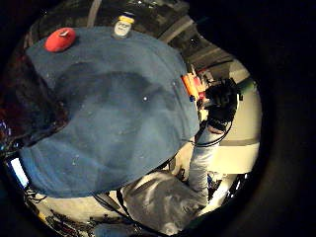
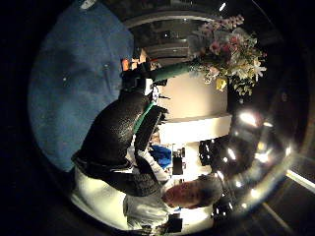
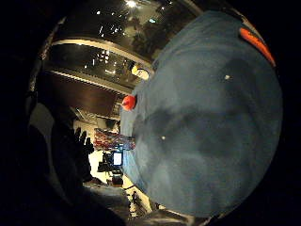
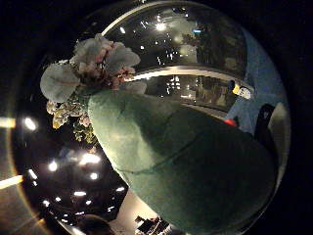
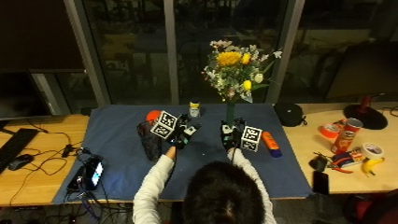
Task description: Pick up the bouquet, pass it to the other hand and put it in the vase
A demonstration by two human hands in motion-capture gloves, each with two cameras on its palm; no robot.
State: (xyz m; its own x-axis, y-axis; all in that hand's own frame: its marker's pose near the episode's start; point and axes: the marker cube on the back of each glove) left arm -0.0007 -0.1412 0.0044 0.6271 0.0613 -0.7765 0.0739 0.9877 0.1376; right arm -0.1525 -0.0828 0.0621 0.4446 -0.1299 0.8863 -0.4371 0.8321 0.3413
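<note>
One bouquet (image 5: 233,70) upright in right hand's (image 5: 230,135) grip, left hand (image 5: 181,134) open beside empty vase (image 5: 151,140).

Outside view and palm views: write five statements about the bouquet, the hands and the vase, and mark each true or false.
1. The right hand holds the bouquet upright by its green stem wrap. True.
2. The bouquet already stands in the vase. False: it is in the right hand, apart from the vase, which stands on the blue cloth by the left hand.
3. The left hand grips the bouquet. False: it holds nothing, and its fingers are spread.
4. An orange bottle lies on the cloth to the right of the right hand. True.
5. The banana lies on the blue cloth. False: it lies on the bare table at the far right.
</note>
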